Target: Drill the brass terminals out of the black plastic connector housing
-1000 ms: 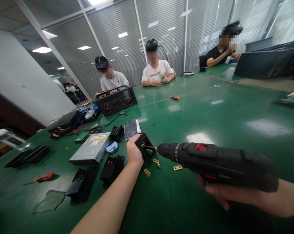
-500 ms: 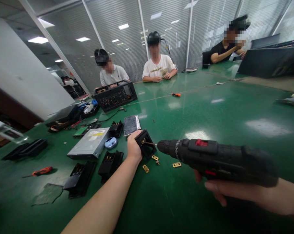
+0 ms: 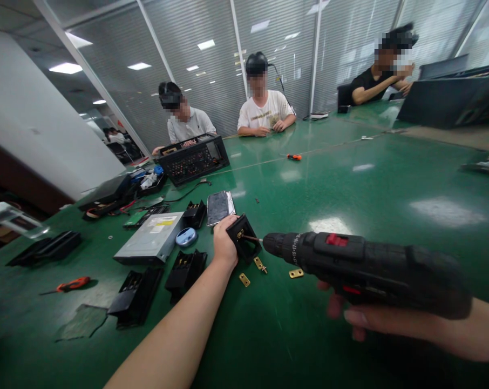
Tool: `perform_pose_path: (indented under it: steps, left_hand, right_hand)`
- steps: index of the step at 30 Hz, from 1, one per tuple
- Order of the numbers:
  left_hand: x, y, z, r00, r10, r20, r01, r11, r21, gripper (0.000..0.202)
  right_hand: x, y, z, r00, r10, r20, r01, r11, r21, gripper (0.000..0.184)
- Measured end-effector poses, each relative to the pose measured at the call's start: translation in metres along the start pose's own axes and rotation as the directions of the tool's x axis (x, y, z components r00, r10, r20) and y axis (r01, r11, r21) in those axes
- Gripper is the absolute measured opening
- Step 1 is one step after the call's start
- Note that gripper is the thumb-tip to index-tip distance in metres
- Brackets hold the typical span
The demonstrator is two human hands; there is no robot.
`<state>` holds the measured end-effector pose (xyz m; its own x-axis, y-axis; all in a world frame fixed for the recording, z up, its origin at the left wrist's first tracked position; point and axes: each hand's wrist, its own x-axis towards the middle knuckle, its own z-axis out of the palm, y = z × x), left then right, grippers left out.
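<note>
My left hand [image 3: 225, 241] is closed round a black plastic housing [image 3: 249, 254], which it tilts up over the green table. Inside the housing a small brass fitting shows. My right hand [image 3: 374, 319] grips a black cordless drill [image 3: 350, 256] with red switches, pointing left. The tip of its long bit meets the brass fitting. Beneath the housing lie brass plates, one [image 3: 244, 280] close to my left wrist and another [image 3: 296, 273] under the drill's chuck. Similar black housings [image 3: 185, 273] stand left of my forearm.
A silver disc drive [image 3: 149, 237], a round blue tin [image 3: 186, 236] and an orange screwdriver [image 3: 73, 284] lie on the left. Further back is a black computer case [image 3: 196, 159] by a seated person. Two more people sit across the table [image 3: 390, 200]; another orange screwdriver [image 3: 294, 157] lies there.
Almost nothing differs. The drill's rear end and my right hand have dropped slightly, with the bit still at the brass fitting. The whole view has shifted a little.
</note>
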<state>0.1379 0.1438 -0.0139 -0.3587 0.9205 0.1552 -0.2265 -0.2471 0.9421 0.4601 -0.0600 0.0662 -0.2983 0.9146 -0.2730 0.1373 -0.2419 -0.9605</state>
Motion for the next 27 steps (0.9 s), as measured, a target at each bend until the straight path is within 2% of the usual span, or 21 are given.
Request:
perform_pose_path:
  steps: [4, 6, 9, 12, 16, 19, 24, 27]
  left_hand:
    - [-0.001, -0.002, -0.002, 1.0, -0.002, -0.005, 0.002, 1.0, -0.015, 0.024]
    - [0.0, -0.004, -0.004, 0.999, -0.018, -0.03, 0.017, 1.0, -0.019, 0.026]
    - [0.002, -0.005, -0.006, 0.998, -0.059, -0.007, 0.059, 0.998, -0.037, 0.027]
    - [0.004, -0.005, -0.005, 0.996, -0.079, 0.036, 0.081, 0.995, -0.053, 0.025]
    - [0.004, -0.005, -0.004, 0.996, -0.078, 0.031, 0.08, 0.994, -0.069, 0.021]
    - [0.004, -0.006, -0.005, 0.996, -0.077, 0.045, 0.08, 0.995, -0.06, 0.02]
    - [0.005, -0.007, -0.004, 0.997, -0.06, 0.04, 0.062, 0.997, -0.046, 0.023]
    - [0.005, -0.006, -0.001, 0.998, -0.055, 0.036, 0.057, 0.998, -0.042, 0.025]
  right_hand:
    - [0.017, 0.015, -0.015, 0.989, -0.026, 0.145, 0.021, 0.999, 0.036, 0.059]
    - [0.028, 0.028, -0.023, 0.941, -0.068, 0.333, 0.064, 0.998, 0.025, 0.059]
    - [0.038, 0.044, -0.03, 0.924, -0.086, 0.373, 0.059, 0.995, 0.084, 0.057]
    - [0.04, 0.056, -0.031, 0.927, -0.086, 0.365, 0.064, 0.995, 0.072, 0.05]
    - [0.036, 0.062, -0.03, 0.936, -0.053, 0.348, 0.054, 0.999, 0.007, 0.055]
    - [0.028, 0.052, -0.026, 0.948, -0.027, 0.318, 0.034, 0.999, -0.017, 0.059]
    - [0.012, 0.022, -0.014, 0.987, 0.046, 0.151, -0.037, 0.998, -0.06, 0.059]
    - [0.014, 0.021, -0.014, 0.984, 0.038, 0.175, -0.026, 0.997, -0.068, 0.057]
